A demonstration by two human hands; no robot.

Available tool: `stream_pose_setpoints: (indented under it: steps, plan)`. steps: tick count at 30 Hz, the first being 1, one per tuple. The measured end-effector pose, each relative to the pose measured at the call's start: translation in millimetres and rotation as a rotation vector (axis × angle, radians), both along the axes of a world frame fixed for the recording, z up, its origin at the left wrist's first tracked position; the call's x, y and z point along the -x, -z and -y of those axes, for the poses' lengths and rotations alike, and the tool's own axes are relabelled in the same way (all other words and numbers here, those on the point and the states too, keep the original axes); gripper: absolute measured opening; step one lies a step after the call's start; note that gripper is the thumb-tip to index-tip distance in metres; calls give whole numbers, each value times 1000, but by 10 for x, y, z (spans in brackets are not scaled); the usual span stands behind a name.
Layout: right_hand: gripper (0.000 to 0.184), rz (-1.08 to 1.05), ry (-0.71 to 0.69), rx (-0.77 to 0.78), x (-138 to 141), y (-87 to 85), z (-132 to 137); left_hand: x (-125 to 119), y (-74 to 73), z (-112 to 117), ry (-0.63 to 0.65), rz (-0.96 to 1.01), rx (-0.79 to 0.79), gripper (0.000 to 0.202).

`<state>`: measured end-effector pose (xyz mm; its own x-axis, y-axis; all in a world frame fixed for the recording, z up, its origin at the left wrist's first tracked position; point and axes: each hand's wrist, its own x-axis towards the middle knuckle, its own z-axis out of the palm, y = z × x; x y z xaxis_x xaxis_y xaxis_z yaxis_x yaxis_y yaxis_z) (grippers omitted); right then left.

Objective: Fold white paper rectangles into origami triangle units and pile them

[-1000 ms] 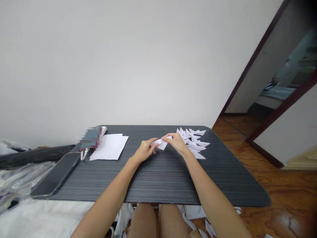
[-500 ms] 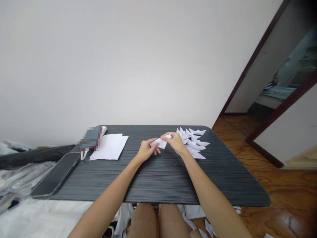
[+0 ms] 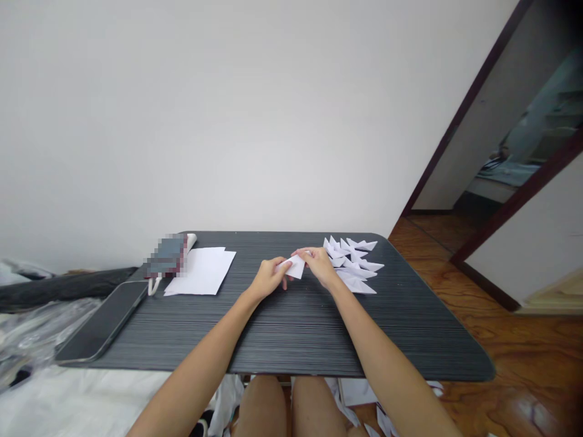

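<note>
A small folded piece of white paper is held between my two hands above the middle of the table. My left hand pinches its left end, thumb on top and some fingers beneath. On the other side, my right hand grips the upper right part, its fingertips partly hiding the fold. Close to the right hand lies a group of several folded white paper boats with pointed ends. Flat white paper sheets rest on the table to the left of my hands.
The dark table stands against a white wall. At its left edge lies a black phone, with a blurred-out dark object and a white cable behind it. Plastic-wrapped items fill the left side; paper pieces lie beneath the table.
My right hand has shifted slightly left and down, closer to the left hand. The folded paper between them is turned a little and shows less of its right end.
</note>
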<state>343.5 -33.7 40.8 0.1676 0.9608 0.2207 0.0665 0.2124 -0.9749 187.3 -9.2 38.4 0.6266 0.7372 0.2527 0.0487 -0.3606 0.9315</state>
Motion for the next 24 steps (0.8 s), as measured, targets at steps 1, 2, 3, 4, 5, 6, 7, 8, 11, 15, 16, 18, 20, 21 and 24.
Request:
stream_pose_setpoints:
  steps: [1, 2, 3, 4, 5, 6, 7, 8, 11, 15, 16, 18, 20, 21, 24]
  plan:
    - [33, 13, -15, -8, 11, -1, 0, 0, -2, 0, -3, -7, -3, 33]
    - [35, 20, -38, -14, 15, 0, -2, 2, -7, -5, 6, -5, 23, 32]
    - [38, 18, -64, -16, 12, 3, -7, 5, -15, -14, 26, 7, 68, 32]
    - [41, -1, -89, -14, 2, 5, -12, 11, -24, -27, 53, 26, 124, 33]
    - [43, -38, -111, -9, -14, 3, -17, 21, -34, -44, 74, 54, 180, 33]
    - [45, -90, -129, -6, -34, -4, -19, 33, -45, -63, 86, 90, 230, 33]
    - [46, -153, -143, -8, -54, -17, -16, 48, -56, -81, 88, 131, 274, 33]
    - [45, -220, -153, -17, -71, -37, -9, 64, -66, -98, 85, 172, 314, 33]
    - [39, -355, -199, -47, -89, -117, 42, 104, -88, -126, 117, 222, 421, 33]
    - [41, -308, -356, -22, -44, -185, 120, 115, -97, -120, 199, 191, 526, 35]
    - [37, -293, -373, -31, -33, -189, 131, 112, -97, -119, 207, 187, 540, 35]
    - [31, -280, -373, -55, -18, -188, 142, 106, -94, -121, 207, 182, 555, 34]
    - [27, -286, -365, -72, -15, -184, 142, 101, -88, -130, 185, 198, 557, 32]
    - [25, -295, -364, -78, -18, -183, 140, 100, -85, -135, 170, 212, 557, 30]
    - [22, -326, -359, -89, -30, -190, 137, 99, -75, -155, 125, 251, 558, 32]
